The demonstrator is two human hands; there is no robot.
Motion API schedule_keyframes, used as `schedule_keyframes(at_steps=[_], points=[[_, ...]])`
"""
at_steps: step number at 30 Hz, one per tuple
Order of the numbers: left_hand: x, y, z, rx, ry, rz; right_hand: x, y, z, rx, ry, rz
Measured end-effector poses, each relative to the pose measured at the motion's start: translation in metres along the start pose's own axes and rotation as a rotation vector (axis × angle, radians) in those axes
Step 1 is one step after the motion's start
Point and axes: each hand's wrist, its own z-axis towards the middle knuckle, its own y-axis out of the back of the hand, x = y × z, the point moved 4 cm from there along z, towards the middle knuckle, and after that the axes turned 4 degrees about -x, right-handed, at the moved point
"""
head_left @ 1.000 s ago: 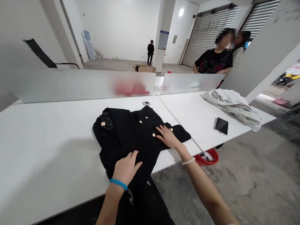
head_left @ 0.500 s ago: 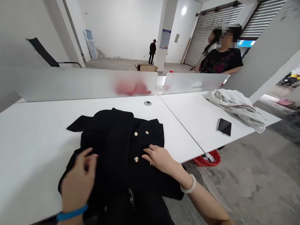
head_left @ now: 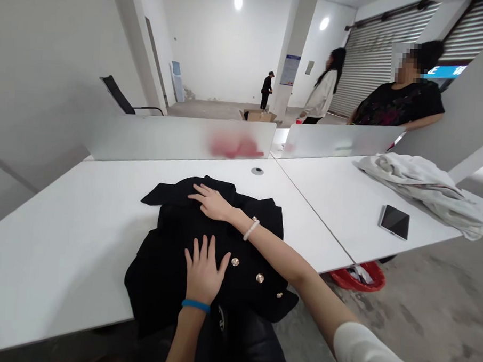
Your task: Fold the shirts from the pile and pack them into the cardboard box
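A black coat (head_left: 161, 263) with gold buttons lies folded on the white table (head_left: 105, 196), its near edge hanging over the front. My left hand (head_left: 203, 272), with a blue band at the wrist, rests flat on the middle of the coat, fingers spread. Farther up, my right hand (head_left: 212, 202) lies on the collar end with its fingers stretched out to the left. A white beaded bracelet (head_left: 251, 230) circles that wrist, and the right forearm crosses over part of the button front, hiding some of it.
A phone-like dark-screened device (head_left: 394, 222) and a pale crumpled garment (head_left: 421, 183) lie on the right table. A red-lined bin (head_left: 357, 277) stands below the edge. Frosted dividers (head_left: 179, 141) run along the back. People stand beyond them, one near a cardboard box (head_left: 258, 116).
My right hand has moved from the buttons up and left to the collar end. My left hand has come from the coat's left side onto its middle, spread flat. The view has turned left.
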Motion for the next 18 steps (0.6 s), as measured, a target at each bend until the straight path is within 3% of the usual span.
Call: schedule_keyframes(at_steps=[4, 6, 9, 15, 18], points=[[0.006, -0.016, 0.017, 0.237, -0.1, 0.02, -0.041, -0.025, 0.015, 0.106, -0.18, -0.165], [0.012, -0.014, 0.03, 0.303, -0.162, -0.02, -0.061, -0.027, 0.003, 0.149, -0.294, -0.25], [0.016, -0.011, 0.052, 0.378, -0.235, -0.095, -0.086, -0.012, -0.034, 0.132, -0.439, -0.339], [-0.016, -0.01, 0.085, 0.25, -0.23, -0.219, -0.121, 0.024, -0.131, 0.199, -0.71, -0.315], [-0.03, -0.01, 0.09, 0.171, -0.206, -0.248, -0.143, 0.045, -0.17, 0.111, -0.839, -0.025]])
